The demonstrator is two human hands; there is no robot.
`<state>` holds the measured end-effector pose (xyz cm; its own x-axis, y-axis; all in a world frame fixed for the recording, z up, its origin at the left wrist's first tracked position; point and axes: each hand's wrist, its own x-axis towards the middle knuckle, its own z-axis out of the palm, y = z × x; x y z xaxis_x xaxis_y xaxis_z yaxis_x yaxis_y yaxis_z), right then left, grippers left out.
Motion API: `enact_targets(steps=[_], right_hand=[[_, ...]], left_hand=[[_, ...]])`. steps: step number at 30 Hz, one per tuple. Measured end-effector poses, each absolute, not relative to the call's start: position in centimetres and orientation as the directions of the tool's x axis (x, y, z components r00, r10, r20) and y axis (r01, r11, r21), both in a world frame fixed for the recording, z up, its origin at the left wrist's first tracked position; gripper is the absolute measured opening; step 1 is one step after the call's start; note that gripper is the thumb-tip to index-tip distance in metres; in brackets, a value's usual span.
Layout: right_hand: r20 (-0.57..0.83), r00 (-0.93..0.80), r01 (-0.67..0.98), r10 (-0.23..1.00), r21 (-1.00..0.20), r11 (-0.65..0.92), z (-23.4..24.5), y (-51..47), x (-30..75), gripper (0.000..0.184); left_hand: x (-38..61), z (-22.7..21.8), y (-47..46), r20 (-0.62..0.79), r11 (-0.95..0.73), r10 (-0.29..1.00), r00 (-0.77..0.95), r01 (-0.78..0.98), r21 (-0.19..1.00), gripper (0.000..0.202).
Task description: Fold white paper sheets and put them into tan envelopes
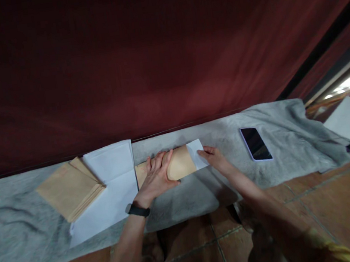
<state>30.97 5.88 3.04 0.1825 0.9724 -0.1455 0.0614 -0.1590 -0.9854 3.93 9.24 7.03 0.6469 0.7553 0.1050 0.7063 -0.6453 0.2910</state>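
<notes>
A brown paper envelope [179, 163] lies lengthwise on the grey cloth in front of me. My left hand [157, 174] is laid over its left part, fingers stretched out and thumb apart, touching the paper. Out of the envelope's right end sticks a white folded sheet of paper [195, 154]. Its inner part is hidden by the envelope. My right hand [213, 156] pinches the sheet's outer right edge between thumb and fingers. On my left wrist is a dark watch.
To the left, several brown envelopes [67, 189] are stacked partly over white paper sheets [115, 195]. A phone [256, 143] with a light purple case lies on the right. Grey cloth [225, 141] covers the narrow surface, with a dark red fabric wall [140, 66] behind and floor tiles [341, 198] below.
</notes>
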Motion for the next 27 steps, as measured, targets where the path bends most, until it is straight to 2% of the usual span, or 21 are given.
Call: enact_targets(steps=[17, 22, 27], right_hand=[[-0.201, 0.023, 0.006, 0.979, -0.98, -0.201, 2.0, 5.3, 28.9, 0.026], [-0.193, 0.02, 0.031, 0.981, -0.981, -0.193, 2.1, 5.3, 29.0, 0.023], [-0.199, 0.009, 0.126, 0.98, -0.972, -0.199, 2.3, 5.0, 28.9, 0.022]], left_hand=[[5.5, 6.8, 8.8, 0.116, -0.712, 0.695, 0.71, 0.654, 0.256, 0.118], [5.5, 6.6, 8.8, 0.094, -0.696, 0.705, 0.703, 0.659, 0.286, 0.12], [5.5, 5.9, 8.9, 0.045, -0.692, 0.698, 0.714, 0.657, 0.3, 0.124]])
